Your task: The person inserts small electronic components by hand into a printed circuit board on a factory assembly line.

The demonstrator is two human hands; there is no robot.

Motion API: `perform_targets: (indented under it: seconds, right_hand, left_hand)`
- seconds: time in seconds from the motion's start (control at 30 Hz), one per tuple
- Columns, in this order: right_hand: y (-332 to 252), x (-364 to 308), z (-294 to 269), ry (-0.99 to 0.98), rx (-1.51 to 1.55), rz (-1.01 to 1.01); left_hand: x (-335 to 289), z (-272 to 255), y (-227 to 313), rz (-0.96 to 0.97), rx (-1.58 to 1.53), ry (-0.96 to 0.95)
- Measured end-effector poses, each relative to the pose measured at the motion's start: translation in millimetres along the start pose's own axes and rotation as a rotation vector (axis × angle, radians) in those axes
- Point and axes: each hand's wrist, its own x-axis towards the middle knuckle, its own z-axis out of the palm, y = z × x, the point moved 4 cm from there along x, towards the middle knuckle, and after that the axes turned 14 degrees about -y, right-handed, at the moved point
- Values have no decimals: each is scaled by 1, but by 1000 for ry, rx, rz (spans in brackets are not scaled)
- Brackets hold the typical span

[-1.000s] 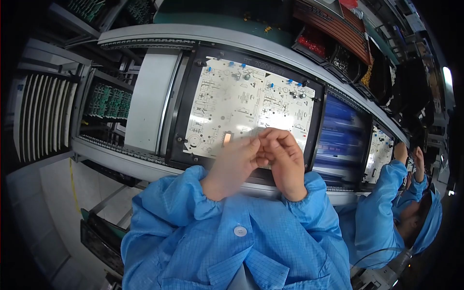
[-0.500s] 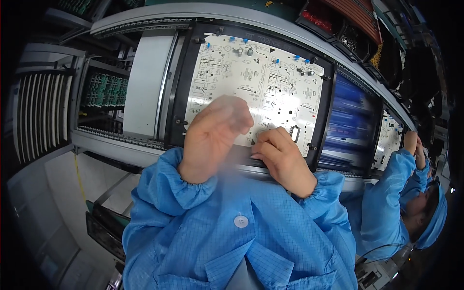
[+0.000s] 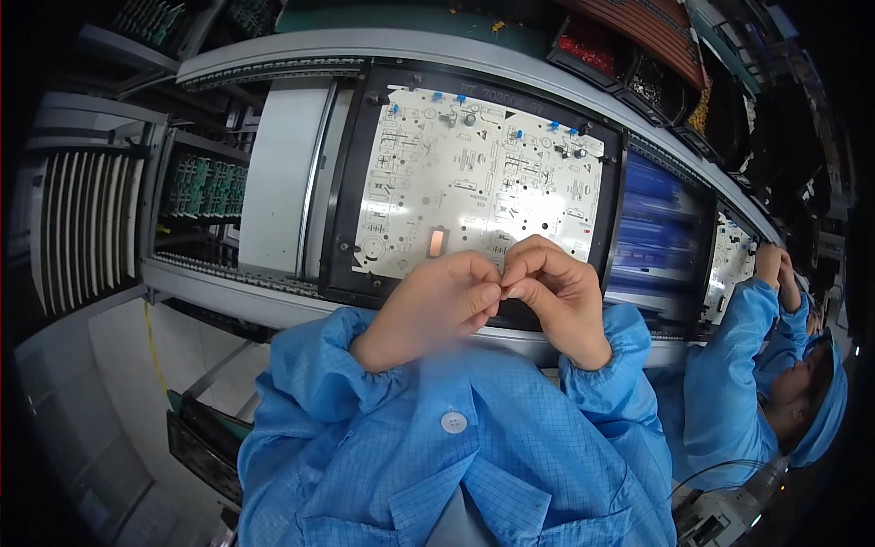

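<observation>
Before me a white circuit board (image 3: 456, 155) with printed markings lies in a black carrier frame (image 3: 344, 210) on the conveyor. Small blue parts (image 3: 437, 96) and a few dark round ones (image 3: 469, 119) stand along its far side. Over the board's near edge my two hands meet at the fingertips. My left hand (image 3: 433, 296) is closed, thumb against the fingers. My right hand (image 3: 561, 292) pinches with thumb and forefinger right beside it. Whatever lies between the fingertips is too small to make out. The hands cover the board's near edge.
Conveyor rails (image 3: 273, 71) run along both sides of the carrier. Bins of small red parts (image 3: 588, 56) and yellow parts (image 3: 700, 114) stand at the far right. Racks of green boards (image 3: 208, 187) are at left. A co-worker in a blue cap (image 3: 816, 401) works on another board at right.
My left hand has come down and to the right from over the board. Both hands' fingertips now meet at its near edge. The view has shifted slightly.
</observation>
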Motion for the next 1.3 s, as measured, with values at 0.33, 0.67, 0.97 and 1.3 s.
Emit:
perform_targets:
  seconds: [0.33, 0.67, 0.97, 1.3]
  right_hand:
    - [20, 3, 7, -37, 499, 91]
    - [26, 1, 9, 36, 525, 146]
    - [14, 5, 5, 39, 43, 232]
    - [24, 52, -27, 218, -789, -54]
  left_hand:
    - [0, -3, 0, 3, 62, 110]
    - [1, -5, -1, -27, 59, 188]
    - [-5, -15, -15, 107, 464, 359]
    - [-13, -14, -1, 164, 461, 440]
